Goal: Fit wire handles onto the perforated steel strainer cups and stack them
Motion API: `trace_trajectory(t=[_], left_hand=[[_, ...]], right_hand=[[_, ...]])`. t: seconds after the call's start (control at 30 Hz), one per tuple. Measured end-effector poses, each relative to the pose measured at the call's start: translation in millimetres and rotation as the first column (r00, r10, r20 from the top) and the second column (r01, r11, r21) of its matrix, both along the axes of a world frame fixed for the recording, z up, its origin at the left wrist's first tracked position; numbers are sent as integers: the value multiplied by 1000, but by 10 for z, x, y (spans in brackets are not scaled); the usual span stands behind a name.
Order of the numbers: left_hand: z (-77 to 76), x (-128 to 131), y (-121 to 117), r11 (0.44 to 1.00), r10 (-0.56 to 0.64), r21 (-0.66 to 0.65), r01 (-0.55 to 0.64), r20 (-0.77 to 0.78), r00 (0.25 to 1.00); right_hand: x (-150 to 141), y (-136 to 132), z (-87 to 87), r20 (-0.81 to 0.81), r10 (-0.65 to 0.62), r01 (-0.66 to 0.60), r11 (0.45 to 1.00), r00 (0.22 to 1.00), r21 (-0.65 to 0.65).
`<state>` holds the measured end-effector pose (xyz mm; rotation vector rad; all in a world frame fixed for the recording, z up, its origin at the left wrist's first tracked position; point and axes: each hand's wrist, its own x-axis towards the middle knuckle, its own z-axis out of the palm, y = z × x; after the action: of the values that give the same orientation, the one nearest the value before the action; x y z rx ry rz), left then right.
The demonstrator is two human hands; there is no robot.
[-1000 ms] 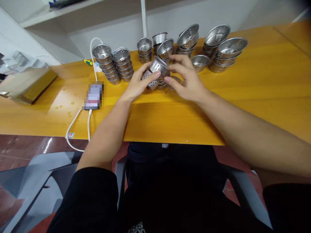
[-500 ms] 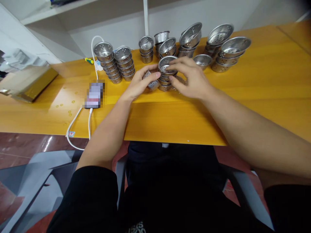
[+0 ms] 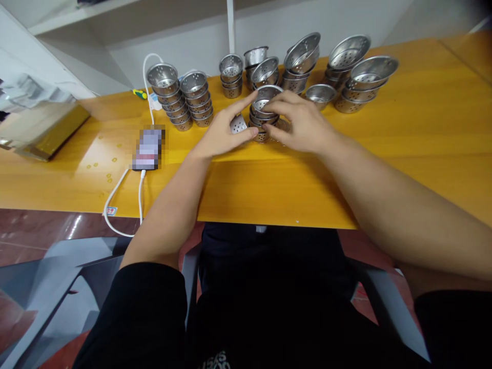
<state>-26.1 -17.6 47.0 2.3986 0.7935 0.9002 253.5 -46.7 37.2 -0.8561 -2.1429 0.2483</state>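
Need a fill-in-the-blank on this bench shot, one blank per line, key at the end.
The metal cups are pierced with small ____.
The cable plugged into the phone is ____ in color.
The stack closest to the person stands ____ the left hand and the right hand.
The hand nearer the phone is the ____ one.

Missing words: holes; white; between; left.
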Motion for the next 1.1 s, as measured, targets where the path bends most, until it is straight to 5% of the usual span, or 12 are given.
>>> trace_trajectory(t=[0.53,0.83,1.1], left_hand=[[-69,50,-14,1000,9,9,-8,-13,1000],[-48,113,-57,998,-22,-53,22,14,1000],[-127,90,-16,999,-29,-30,29,-1,1000]], right_hand=[[-11,-26,79,26,-67,67,998,997,9],[11,-31,203,17,-4,5,994,1000,-113],[-13,-38,122,2,28,-28,997,1000,-73]])
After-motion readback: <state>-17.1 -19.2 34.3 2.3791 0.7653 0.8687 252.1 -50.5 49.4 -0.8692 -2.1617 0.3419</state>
